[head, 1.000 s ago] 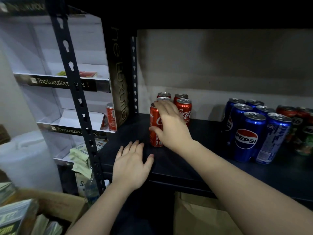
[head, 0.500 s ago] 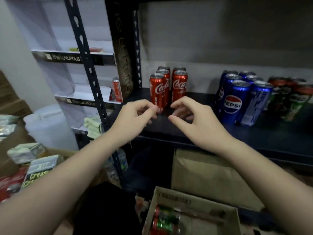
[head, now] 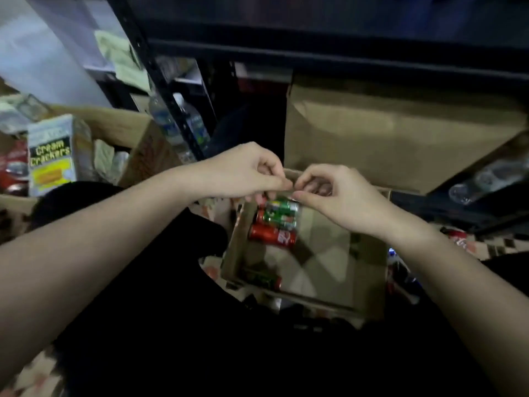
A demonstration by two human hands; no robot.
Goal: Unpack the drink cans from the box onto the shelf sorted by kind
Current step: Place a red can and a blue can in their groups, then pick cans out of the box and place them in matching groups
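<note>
An open cardboard box sits on the floor below me. Inside, at its far left, lie two green cans and a red cola can; another dark green can lies near the front left corner. My left hand and my right hand hover over the box's far edge, fingertips nearly meeting, fingers loosely curled and holding nothing. The shelf's front edge runs across the top; the cans standing on it are out of view.
A big brown carton stands under the shelf behind the box. A black upright post and water bottles are at left. A cream crackers pack sits in a carton far left. A red can lies on the floor at right.
My view has dropped from the shelf to the box on the floor. Both hands came down from the shelf edge and now hover over the box, close together and empty.
</note>
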